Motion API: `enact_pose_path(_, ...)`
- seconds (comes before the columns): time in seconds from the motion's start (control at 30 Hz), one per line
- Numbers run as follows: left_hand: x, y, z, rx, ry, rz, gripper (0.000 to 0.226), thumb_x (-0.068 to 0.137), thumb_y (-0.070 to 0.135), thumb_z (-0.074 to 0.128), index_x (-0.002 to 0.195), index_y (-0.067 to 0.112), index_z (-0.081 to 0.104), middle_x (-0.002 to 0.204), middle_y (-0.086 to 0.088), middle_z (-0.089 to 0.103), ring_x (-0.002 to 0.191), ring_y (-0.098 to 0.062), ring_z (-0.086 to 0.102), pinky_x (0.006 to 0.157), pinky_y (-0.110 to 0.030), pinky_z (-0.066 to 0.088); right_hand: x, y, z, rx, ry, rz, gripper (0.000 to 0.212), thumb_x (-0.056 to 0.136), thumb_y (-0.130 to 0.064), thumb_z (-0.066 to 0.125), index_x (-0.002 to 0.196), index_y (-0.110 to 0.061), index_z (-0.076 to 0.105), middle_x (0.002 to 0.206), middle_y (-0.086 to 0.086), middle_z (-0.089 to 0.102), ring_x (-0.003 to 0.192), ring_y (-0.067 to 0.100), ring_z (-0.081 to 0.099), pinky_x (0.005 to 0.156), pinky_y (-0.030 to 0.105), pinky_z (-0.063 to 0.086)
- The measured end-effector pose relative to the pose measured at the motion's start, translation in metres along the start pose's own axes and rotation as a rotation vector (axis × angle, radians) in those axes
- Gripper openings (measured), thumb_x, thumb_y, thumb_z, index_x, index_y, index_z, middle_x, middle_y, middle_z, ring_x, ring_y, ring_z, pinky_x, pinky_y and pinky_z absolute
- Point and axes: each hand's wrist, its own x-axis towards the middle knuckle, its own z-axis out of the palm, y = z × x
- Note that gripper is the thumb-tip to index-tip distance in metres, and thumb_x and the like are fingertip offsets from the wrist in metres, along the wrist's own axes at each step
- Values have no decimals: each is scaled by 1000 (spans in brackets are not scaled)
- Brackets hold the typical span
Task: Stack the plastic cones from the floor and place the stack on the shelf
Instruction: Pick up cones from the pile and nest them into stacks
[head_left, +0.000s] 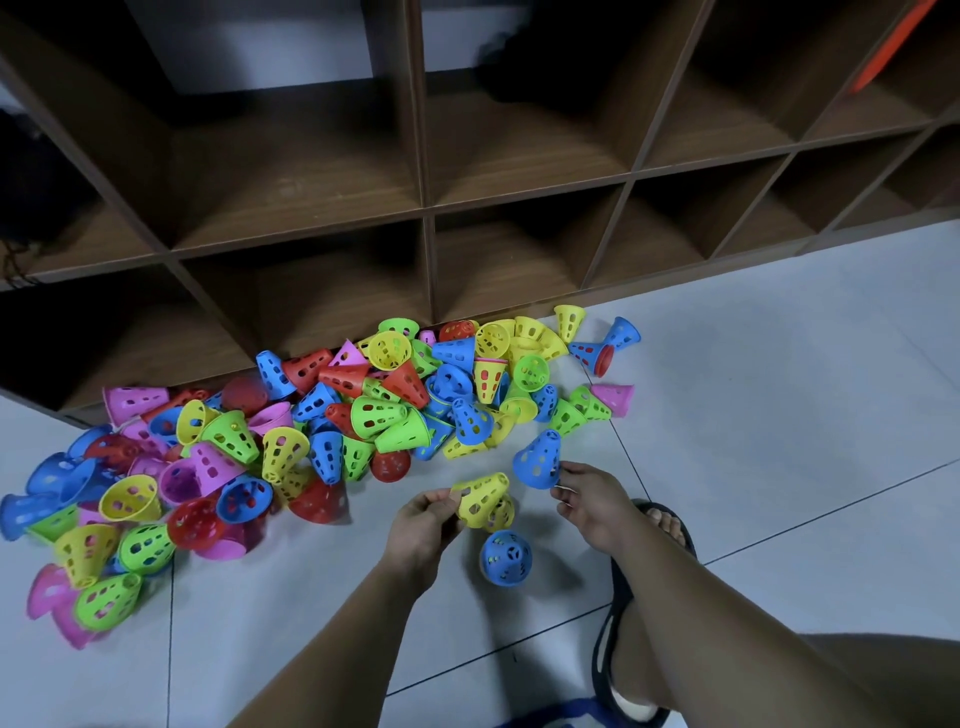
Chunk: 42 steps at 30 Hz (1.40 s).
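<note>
The left hand (423, 525) pinched a yellow cone (480, 499) and the right hand (592, 506) held a blue cone (537, 460) by its rim, near the cone pile (363, 410) on the floor (779, 415) against the shelf (423, 130), where an orange object (878, 47) was cut off by the frame.

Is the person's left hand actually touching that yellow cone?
Touching. The head view shows the left hand pinching the wide rim of the yellow cone between thumb and fingers.

Head-worn view, steeply down, near — onto cones (363, 410) and shelf (427, 208)
</note>
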Motion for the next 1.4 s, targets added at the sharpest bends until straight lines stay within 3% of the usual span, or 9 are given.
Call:
enact_pose_path(0.2, 5, -7, 4, -50, 32, -40, 9, 105, 3, 61, 106, -2, 68, 95, -17, 72, 80, -23, 70, 72, -30, 62, -8, 0, 9, 118, -173, 45, 14, 102, -2, 60, 111, -11, 66, 92, 8, 72, 72, 18, 59, 63, 30, 44)
enact_pose_path(0.37, 14, -20, 12, 50, 44, -39, 12, 106, 6, 61, 107, -4, 68, 96, -19, 71, 85, -27, 69, 80, -35, 63, -8, 2, 15, 45, -289, 58, 23, 101, 2, 56, 114, -12, 69, 88, 8, 70, 66, 16, 57, 57, 27, 43)
enact_pose_path(0.53, 24, -22, 15, 171, 131, -17, 10, 103, 3, 61, 105, -4, 68, 96, -22, 71, 84, -29, 69, 82, -39, 65, 4, 13, 16, -183, -175, 37, 30, 98, 8, 53, 120, -6, 68, 88, 14, 70, 62, 18, 58, 55, 27, 41)
enact_pose_path(0.63, 26, -21, 16, 225, 147, 2, 7, 99, 2, 68, 105, -1, 68, 92, -18, 71, 76, -25, 69, 69, -32, 63, 11, 21, 17, -345, -89, -13, 24, 97, 6, 55, 111, -4, 72, 83, 16, 69, 58, 18, 58, 54, 29, 42)
enact_pose_path(0.73, 30, -22, 14, 251, 154, 5, 10, 96, 4, 72, 105, 0, 68, 88, -17, 69, 74, -26, 67, 73, -35, 61, 19, 28, 21, -395, -45, -53, 12, 97, 1, 62, 106, -3, 70, 75, 14, 70, 59, 22, 63, 56, 31, 48)
enact_pose_path(0.93, 39, -23, 10, 271, 154, -14, 7, 98, 9, 70, 104, 5, 71, 91, -15, 71, 83, -27, 69, 74, -35, 59, 32, 38, 23, -444, 14, -49, 14, 92, -2, 66, 105, -5, 67, 81, 16, 71, 64, 26, 66, 64, 36, 55)
enact_pose_path(1.17, 56, 4, 17, 350, 153, 141, 5, 100, 14, 68, 100, 17, 70, 91, -4, 69, 88, -22, 64, 76, -37, 51, 52, 1, 13, -595, 198, -209, 22, 92, -10, 55, 100, -23, 72, 101, 6, 74, 79, 22, 71, 70, 40, 60)
enact_pose_path(1.33, 68, 37, 29, 462, 207, 296, 24, 97, 28, 72, 119, 32, 64, 105, 1, 73, 96, -23, 71, 86, -42, 60, 65, -39, 8, -802, 306, -408, 25, 94, -10, 58, 111, -25, 70, 129, 2, 62, 102, 29, 67, 76, 31, 50)
enact_pose_path(1.4, 70, 47, 35, 508, 211, 344, 32, 98, 29, 73, 126, 37, 60, 104, 4, 73, 90, -22, 71, 79, -38, 60, 75, -51, 5, -878, 294, -464, 27, 94, -8, 59, 112, -24, 70, 136, 4, 57, 104, 30, 66, 76, 31, 51)
